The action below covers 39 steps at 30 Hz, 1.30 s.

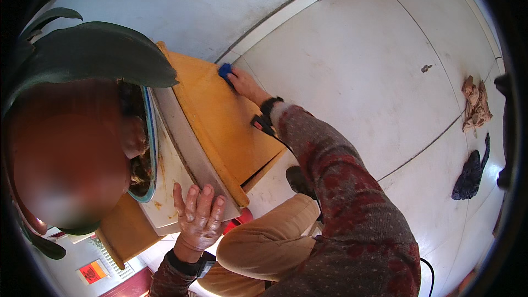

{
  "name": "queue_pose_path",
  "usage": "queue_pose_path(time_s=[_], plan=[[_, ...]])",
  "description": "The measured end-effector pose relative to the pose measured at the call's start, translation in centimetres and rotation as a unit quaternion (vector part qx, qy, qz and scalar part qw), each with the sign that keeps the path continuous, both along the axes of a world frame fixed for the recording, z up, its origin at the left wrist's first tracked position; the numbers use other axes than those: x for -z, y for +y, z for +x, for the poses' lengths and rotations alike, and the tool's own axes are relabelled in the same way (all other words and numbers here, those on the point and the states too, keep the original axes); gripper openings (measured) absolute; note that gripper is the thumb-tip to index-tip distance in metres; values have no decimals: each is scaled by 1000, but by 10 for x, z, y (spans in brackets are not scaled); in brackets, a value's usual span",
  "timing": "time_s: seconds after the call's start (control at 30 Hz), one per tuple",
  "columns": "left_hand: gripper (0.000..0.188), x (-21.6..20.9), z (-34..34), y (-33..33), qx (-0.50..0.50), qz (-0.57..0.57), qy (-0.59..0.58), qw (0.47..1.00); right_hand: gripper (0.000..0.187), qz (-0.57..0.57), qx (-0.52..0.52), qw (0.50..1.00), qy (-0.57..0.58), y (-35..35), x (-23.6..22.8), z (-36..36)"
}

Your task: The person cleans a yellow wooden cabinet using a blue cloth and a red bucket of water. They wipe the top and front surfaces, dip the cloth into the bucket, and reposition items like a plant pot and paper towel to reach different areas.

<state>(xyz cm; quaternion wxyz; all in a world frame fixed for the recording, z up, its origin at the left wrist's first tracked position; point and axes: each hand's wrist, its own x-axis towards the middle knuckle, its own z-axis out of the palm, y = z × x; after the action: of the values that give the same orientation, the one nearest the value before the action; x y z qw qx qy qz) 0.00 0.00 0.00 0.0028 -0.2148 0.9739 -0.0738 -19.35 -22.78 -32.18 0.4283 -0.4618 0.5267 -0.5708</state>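
My right hand [247, 86] reaches out to the far edge of a yellow-brown wooden cabinet [220, 113]. Its fingers are closed on a small blue cloth [224, 72], pressed against the panel near the wall; whether it is a cloth or a sponge is hard to tell. My left hand [199, 221] is open with its fingers spread. It lies by the near corner of the cabinet's pale top [165, 179] and holds nothing. On that top stands a plant pot [149, 132] with a blue-and-white rim.
Broad dark green leaves [104, 52] hang over the cabinet. A blurred reddish-brown patch covers much of the left side. Crumpled brown paper [476, 104] and a black plastic bag [471, 176] lie on the tiled floor [352, 77] at right. A white wall [181, 5] rises behind.
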Motion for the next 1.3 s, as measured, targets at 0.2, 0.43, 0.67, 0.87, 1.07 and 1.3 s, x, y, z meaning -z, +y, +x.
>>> queue_pose_path(time_s=[0.2, 0.43, 0.67, 0.87, 1.07, 1.3], plan=[[53, -2, 1, -2, 7, -9, -7, 1000, 37, -268, 61, 961, -31, 45, -119, 4], [54, -3, 2, 0, 7, -21, -15, 1000, 38, -145, -14, 987, -70, -7, -63, -10], [50, -2, 8, 1, 4, -19, -18, 1000, 36, 133, 13, 989, 60, 40, 78, 2], [53, -2, 8, 4, -2, -42, -22, 999, 42, 26, 26, 999, 30, 27, 91, 6], [55, -7, 4, 3, -4, -33, -39, 999, 42, 56, 5, 995, 79, -24, 123, -1], [56, -4, 4, 2, 3, -34, -28, 999, 33, 118, -94, 984, 98, 54, 152, -13]])
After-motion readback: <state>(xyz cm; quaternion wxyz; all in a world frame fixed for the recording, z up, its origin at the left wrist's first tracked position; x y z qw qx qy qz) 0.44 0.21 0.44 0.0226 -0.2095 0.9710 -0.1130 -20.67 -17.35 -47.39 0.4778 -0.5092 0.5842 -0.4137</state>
